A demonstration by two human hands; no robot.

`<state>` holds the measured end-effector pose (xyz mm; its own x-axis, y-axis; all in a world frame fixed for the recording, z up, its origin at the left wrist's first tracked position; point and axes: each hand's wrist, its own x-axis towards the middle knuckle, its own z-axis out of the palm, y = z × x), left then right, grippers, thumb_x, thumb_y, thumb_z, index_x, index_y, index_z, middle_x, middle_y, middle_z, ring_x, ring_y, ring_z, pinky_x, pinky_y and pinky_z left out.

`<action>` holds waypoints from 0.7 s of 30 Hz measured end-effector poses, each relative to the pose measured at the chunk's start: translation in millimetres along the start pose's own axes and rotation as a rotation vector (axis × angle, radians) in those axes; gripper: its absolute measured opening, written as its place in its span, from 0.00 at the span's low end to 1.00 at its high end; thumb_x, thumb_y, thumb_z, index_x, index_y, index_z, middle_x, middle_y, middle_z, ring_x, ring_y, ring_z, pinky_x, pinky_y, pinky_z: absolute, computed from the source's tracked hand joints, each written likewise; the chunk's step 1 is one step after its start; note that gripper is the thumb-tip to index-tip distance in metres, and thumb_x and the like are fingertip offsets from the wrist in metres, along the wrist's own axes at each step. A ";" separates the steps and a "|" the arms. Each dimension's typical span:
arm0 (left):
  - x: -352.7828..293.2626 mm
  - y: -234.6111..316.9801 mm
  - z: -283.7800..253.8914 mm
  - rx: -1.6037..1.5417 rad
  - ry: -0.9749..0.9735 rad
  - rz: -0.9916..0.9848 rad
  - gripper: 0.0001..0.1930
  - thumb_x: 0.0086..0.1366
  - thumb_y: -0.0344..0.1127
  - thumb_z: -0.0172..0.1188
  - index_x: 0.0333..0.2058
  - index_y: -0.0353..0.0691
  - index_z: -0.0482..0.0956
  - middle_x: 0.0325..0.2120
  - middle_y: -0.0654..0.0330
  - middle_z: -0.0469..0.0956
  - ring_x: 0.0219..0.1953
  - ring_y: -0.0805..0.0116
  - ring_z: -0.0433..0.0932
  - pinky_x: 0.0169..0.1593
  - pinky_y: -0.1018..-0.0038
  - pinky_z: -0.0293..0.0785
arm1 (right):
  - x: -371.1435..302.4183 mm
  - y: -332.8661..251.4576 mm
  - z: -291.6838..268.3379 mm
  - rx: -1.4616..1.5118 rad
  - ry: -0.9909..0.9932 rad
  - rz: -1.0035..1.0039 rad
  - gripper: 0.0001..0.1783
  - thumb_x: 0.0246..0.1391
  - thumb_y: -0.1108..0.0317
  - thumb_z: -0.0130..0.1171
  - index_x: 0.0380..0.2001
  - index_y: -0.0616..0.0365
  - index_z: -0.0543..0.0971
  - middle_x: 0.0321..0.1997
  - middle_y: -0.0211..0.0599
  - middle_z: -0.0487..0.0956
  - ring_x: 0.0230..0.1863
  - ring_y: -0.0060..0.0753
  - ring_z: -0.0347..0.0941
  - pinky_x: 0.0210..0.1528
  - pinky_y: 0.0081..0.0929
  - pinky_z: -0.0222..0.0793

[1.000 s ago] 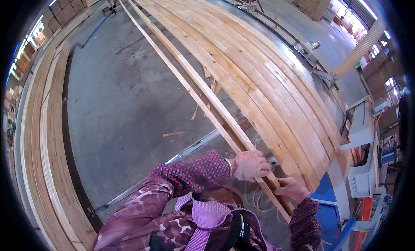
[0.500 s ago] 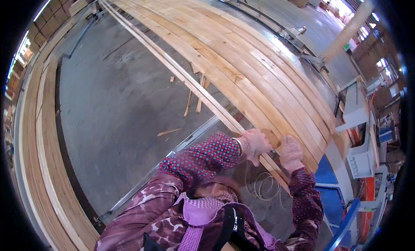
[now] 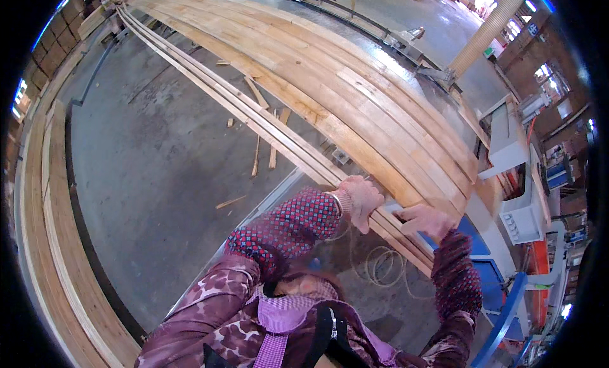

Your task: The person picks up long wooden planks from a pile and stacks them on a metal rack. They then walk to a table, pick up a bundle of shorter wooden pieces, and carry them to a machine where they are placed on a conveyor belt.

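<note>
A bundle of long, narrow wooden strips (image 3: pixel 279 132) runs from the far left toward me, close beside a broad layer of planks. My left hand (image 3: pixel 361 202), in a pale pinkish glove, is closed around the strips a short way from their near ends. Over the same near ends, my gloved right hand (image 3: pixel 426 222) has its fingers bent against the rightmost strip; its fingertips are partly hidden. The wide planks (image 3: pixel 355 95) lie side by side just beyond both hands, apart from the held bundle along most of their length.
Long timber pieces (image 3: pixel 54 222) are stacked at the left. Wood scraps (image 3: pixel 229 202) lie on the grey floor below, and a loop of thin strapping (image 3: pixel 384 266) hangs below the strips. Blue framework (image 3: pixel 501 317) and a white machine housing (image 3: pixel 509 139) stand at right.
Another strip now lies in the bundle, separated from the plank layer. My right hand has come off the planks' edge and down onto the strips; my left hand keeps its grip. The view has shifted slightly.
</note>
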<state>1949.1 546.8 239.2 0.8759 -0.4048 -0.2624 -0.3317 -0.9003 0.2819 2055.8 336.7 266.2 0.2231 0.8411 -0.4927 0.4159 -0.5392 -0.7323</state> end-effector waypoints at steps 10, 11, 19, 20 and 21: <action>31.2 -5.8 -21.9 0.001 -0.061 0.040 0.27 0.35 0.54 0.65 0.35 0.47 0.79 0.41 0.56 0.75 0.48 0.57 0.71 0.46 0.57 0.68 | 19.2 18.9 10.8 -0.888 0.562 0.331 0.28 0.42 0.66 0.58 0.49 0.62 0.67 0.53 0.48 0.67 0.50 0.46 0.68 0.51 0.31 0.65; 30.5 -5.9 -20.9 0.018 -0.039 0.047 0.27 0.35 0.55 0.64 0.36 0.47 0.80 0.45 0.55 0.73 0.51 0.57 0.68 0.50 0.57 0.65 | 23.6 19.8 10.1 -0.863 0.534 0.391 0.26 0.41 0.67 0.57 0.48 0.62 0.68 0.52 0.49 0.68 0.50 0.47 0.68 0.50 0.32 0.66; 21.6 -1.7 -24.5 0.203 0.150 0.110 0.36 0.38 0.61 0.60 0.42 0.40 0.77 0.60 0.52 0.55 0.63 0.55 0.48 0.62 0.59 0.45 | 35.5 26.8 11.0 -1.168 0.489 0.316 0.17 0.44 0.68 0.51 0.39 0.64 0.72 0.37 0.47 0.76 0.37 0.42 0.75 0.35 0.36 0.72; 21.3 -1.6 -25.5 0.182 0.113 0.109 0.36 0.38 0.61 0.60 0.43 0.39 0.77 0.60 0.52 0.54 0.63 0.55 0.48 0.62 0.59 0.44 | 37.1 27.3 13.7 -1.191 0.493 0.328 0.16 0.44 0.68 0.52 0.37 0.64 0.73 0.36 0.47 0.77 0.36 0.42 0.76 0.34 0.35 0.72; 21.2 -1.3 -25.4 0.210 0.145 0.110 0.38 0.38 0.61 0.60 0.45 0.39 0.75 0.60 0.51 0.54 0.64 0.54 0.47 0.63 0.59 0.43 | 38.8 27.9 15.5 -1.252 0.530 0.371 0.15 0.44 0.67 0.52 0.35 0.64 0.74 0.35 0.47 0.77 0.35 0.42 0.76 0.33 0.35 0.72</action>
<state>1977.0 543.4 256.7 0.8665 -0.4886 -0.1021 -0.4797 -0.8717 0.0999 2062.4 353.7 219.4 0.6754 0.7270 -0.1240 0.6955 -0.5719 0.4350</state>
